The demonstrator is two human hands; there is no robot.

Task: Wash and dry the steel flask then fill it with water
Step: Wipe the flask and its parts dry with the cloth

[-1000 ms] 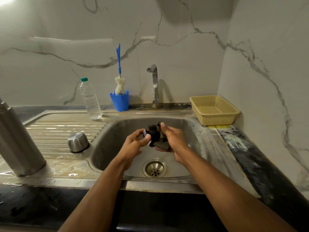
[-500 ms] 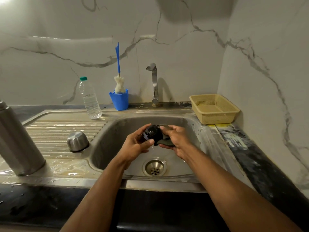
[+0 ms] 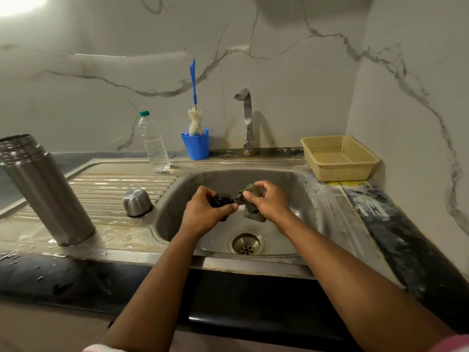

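Black stopper [image 3: 221,200] gripped in left hand [image 3: 206,214], over sink basin [image 3: 299,199] above drain [image 3: 246,243]. Dark green scrub pad [image 3: 250,204] pinched in right hand [image 3: 266,201], touching stopper's right edge. Steel flask [image 3: 45,189] standing open-mouthed on wet drainboard [image 3: 106,184], far left (leans in the wide-angle view). Steel cap [image 3: 137,202] mouth-down between flask and basin. Further back: water bottle [image 3: 153,142], blue cup [image 3: 195,146] with bottle brush [image 3: 194,97], tap [image 3: 246,118], beige basket [image 3: 340,157] at right
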